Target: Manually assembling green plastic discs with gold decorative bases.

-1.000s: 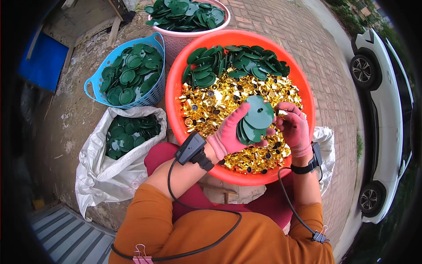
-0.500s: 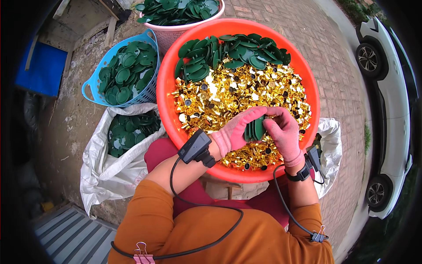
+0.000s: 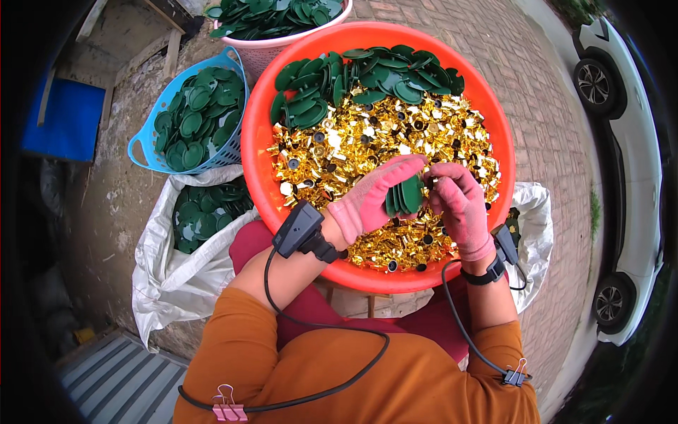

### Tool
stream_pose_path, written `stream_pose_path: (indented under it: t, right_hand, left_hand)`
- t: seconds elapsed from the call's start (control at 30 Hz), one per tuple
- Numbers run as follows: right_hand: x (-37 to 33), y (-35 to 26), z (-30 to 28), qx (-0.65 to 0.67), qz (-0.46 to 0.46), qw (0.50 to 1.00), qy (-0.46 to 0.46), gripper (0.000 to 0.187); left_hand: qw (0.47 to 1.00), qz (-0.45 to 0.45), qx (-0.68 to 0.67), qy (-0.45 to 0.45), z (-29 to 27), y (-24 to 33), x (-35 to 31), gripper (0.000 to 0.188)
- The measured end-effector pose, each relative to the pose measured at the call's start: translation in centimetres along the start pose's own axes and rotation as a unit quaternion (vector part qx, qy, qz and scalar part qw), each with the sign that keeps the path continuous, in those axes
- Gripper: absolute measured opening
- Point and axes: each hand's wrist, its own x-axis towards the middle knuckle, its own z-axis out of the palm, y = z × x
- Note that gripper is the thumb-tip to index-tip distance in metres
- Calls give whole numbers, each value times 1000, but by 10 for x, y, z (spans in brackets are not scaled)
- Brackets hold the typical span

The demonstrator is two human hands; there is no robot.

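Note:
My left hand [image 3: 373, 196], in a pink glove, is closed round a few green plastic discs [image 3: 404, 198], held on edge above the basin. Just to the right, my pink-gloved right hand [image 3: 462, 213] has its fingers curled together near the discs' upper edge. Whatever lies between its fingertips is too small or hidden to tell. Beneath both hands, gold foil-like pieces [image 3: 381, 152] mixed with small dark round caps fill much of the orange-red basin [image 3: 252, 152]. More green discs [image 3: 406, 74] are heaped along its far side.
To the left stand a blue basket [image 3: 143, 138] and a white sack [image 3: 159, 275], both holding green discs. Behind them is a pink basket [image 3: 261, 51] of discs. Another white sack [image 3: 535, 226] sits right of the basin. A white car [image 3: 635, 177] is parked beyond the brick paving.
My right hand has drawn slightly away from the discs, its fingers lifting off their front. My left hand keeps hold of the discs and has shifted slightly left and up.

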Motion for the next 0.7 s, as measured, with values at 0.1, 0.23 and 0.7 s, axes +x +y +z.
stream_pose_path:
  t: [0.1,0.23,0.7]
  right_hand:
    - [-6,-1,10,-81,-11,997,-3,32]
    - [-8,7,8,-249,-98,963,-24,33]
    - [-5,15,26,-231,-60,970,-42,53]
  left_hand:
    - [1000,-12,-19,10,-2,1,1,46]
    - [998,-28,38,40,7,11,-7,43]
    - [978,-19,171,114,30,30,-21,27]
